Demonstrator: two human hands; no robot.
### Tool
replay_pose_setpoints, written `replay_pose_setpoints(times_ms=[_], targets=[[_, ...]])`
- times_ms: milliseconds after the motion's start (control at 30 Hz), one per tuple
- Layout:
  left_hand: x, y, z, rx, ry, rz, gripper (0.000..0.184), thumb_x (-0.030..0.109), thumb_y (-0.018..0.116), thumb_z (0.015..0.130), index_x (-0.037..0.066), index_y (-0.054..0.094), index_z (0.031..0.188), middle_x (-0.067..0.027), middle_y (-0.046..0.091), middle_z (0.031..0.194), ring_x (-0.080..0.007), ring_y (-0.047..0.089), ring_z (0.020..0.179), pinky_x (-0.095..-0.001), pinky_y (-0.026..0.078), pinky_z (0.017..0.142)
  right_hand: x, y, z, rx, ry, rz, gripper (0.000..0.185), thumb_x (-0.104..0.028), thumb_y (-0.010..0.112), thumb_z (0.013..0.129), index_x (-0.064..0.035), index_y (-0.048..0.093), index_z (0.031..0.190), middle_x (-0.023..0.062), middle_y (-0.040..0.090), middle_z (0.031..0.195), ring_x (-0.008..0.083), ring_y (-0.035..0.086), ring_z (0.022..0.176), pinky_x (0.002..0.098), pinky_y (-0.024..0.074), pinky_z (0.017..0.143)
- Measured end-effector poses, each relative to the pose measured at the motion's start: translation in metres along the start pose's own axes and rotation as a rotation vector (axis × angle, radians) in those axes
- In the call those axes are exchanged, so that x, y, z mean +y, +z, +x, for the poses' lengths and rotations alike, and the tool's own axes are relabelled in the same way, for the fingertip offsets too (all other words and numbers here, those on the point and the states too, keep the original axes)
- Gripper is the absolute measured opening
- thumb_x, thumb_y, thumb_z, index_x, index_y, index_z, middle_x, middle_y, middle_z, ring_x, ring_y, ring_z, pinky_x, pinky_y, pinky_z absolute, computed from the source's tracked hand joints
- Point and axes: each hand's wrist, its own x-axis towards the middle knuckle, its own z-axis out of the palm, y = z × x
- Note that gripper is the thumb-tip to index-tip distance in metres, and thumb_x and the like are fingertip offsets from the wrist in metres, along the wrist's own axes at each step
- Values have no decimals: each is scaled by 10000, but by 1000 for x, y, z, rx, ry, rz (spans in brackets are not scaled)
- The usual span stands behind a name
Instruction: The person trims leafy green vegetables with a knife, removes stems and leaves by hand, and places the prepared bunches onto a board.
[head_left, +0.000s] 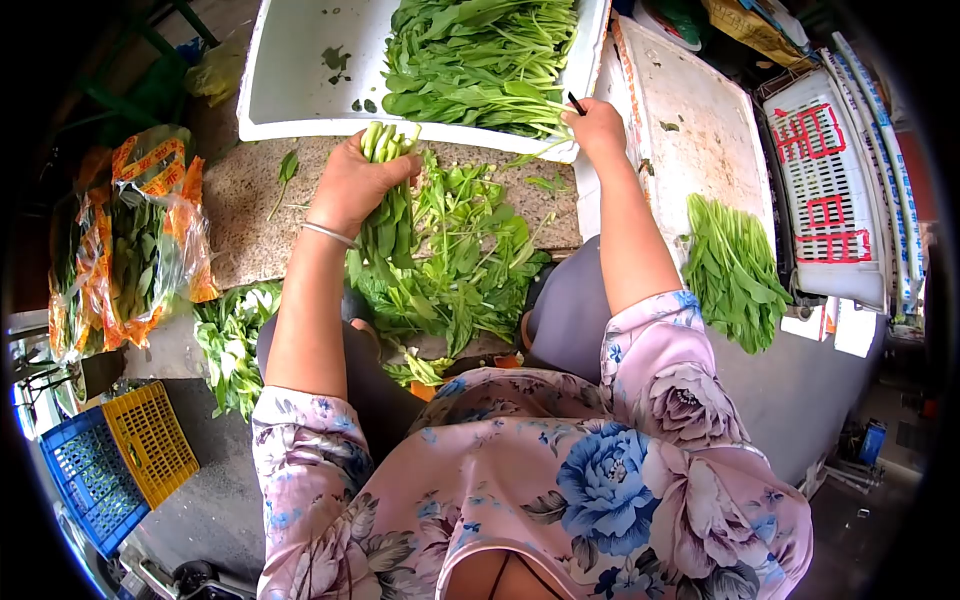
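Observation:
My left hand (pixel 362 182) is closed round a bunch of leafy greens (pixel 388 225), pale stem ends up and leaves hanging down. My right hand (pixel 597 128) is closed at the front right rim of a white foam box (pixel 300 100), by the stem ends of the greens lying in it (pixel 480 60). A thin dark stick-like object (pixel 576 102) pokes out of the right fingers; its kind is unclear. Below the left hand, a loose heap of leaves and stems (pixel 450 270) spreads over the stone-like slab (pixel 245 205) and between the knees.
Right of the box, another bunch of greens (pixel 735 270) lies against a stained white foam board (pixel 700 130). A white crate (pixel 830 190) stands beyond. On the left are plastic-wrapped greens (pixel 135 240), loose greens (pixel 238 345), and a blue-and-yellow crate (pixel 120 455).

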Motion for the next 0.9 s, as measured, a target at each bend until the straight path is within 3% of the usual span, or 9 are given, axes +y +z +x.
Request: replay_pose_setpoints(times_ms=[133,200,267,333,433,500,700,800,900], targets=[[-1,-3,3,6,-2,53,253,47,684,682,4,582,910,-31,612,750,-97,560,623,-238,471,585,6,0,6,105,-81,122,241,-318,651,750,-148,658,921,60,654,813,227,618,769,351,471,669],[-6,-4,6,27,4,29,252,52,682,685,8,586,914,-30,610,747,-98,558,618,-239,469,582,8,4,12,121,-54,174,229,-275,665,746,-123,657,918,63,654,787,193,623,682,321,473,631],[-6,-3,6,25,6,23,248,51,679,689,8,586,915,-30,610,745,-100,559,617,-239,468,580,12,8,16,158,-43,596,197,-184,669,748,-76,652,912,65,649,763,138,606,585,268,465,574],[-3,-2,5,24,8,17,244,50,676,692,9,587,916,-31,609,744,-101,559,616,-239,468,578,8,5,13,172,-58,692,175,-107,663,750,-15,642,897,54,643,748,104,585,536,230,447,525],[-3,0,4,36,1,-10,223,45,667,700,7,594,907,-32,610,743,-103,561,614,-241,467,577,10,9,16,77,-16,880,177,-104,656,762,-7,632,908,35,644,772,111,599,564,234,420,489],[-6,0,6,85,53,-26,203,39,660,706,5,602,898,-34,612,745,-106,566,617,-243,469,580,13,8,17,-111,116,932,182,-101,658,766,-20,613,923,35,642,809,114,612,607,231,384,473],[-9,1,9,79,46,-22,196,33,658,704,6,615,893,-35,618,758,-106,570,627,-239,470,593,6,-4,12,-196,215,1102,202,-108,673,764,-25,582,925,50,633,817,130,623,710,205,351,474],[-6,4,9,62,22,10,203,41,660,701,12,619,898,-31,620,761,-100,567,626,-238,467,593,5,-5,13,-113,173,1236,205,-113,672,769,-14,578,922,54,626,808,138,622,717,202,353,470],[-12,4,13,61,49,13,195,52,664,698,18,619,885,-26,620,762,-93,562,625,-242,464,588,10,-13,20,-189,19,1626,221,-97,656,785,-16,569,970,81,621,823,140,609,744,198,353,465]])
